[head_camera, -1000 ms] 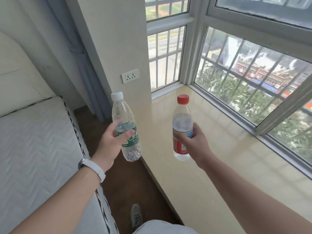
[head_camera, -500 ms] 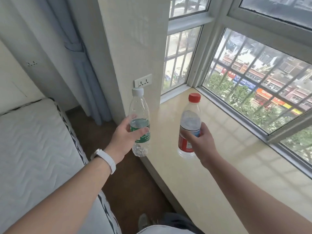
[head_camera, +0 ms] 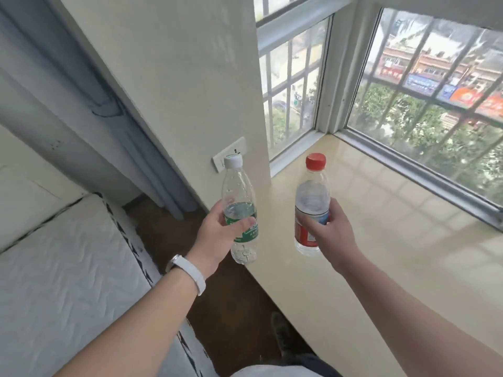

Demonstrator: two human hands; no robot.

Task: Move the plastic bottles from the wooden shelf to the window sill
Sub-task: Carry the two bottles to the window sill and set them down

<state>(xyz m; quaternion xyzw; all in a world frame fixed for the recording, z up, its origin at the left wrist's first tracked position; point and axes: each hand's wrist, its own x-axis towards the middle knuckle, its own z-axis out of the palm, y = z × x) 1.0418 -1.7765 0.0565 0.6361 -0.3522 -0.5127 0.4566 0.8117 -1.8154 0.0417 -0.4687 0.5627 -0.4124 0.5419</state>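
Observation:
My left hand (head_camera: 217, 235) grips a clear plastic bottle with a white cap and green label (head_camera: 238, 197), upright, over the near left edge of the window sill (head_camera: 394, 240). My right hand (head_camera: 330, 229) holds a clear bottle with a red cap and red-blue label (head_camera: 311, 191), upright, just above the glossy cream sill surface. Whether either bottle's base touches the sill I cannot tell. The wooden shelf is out of view.
A wall with a white socket plate (head_camera: 230, 153) stands behind the left bottle. Barred windows (head_camera: 435, 104) close the sill's far sides. A white mattress (head_camera: 68, 268) lies at left, a blue curtain (head_camera: 109, 104) hangs beyond it, with dark wood floor (head_camera: 234, 308) between bed and sill.
Both hands have carried the bottles forward and closer over the sill; the view has moved nearer to the window corner.

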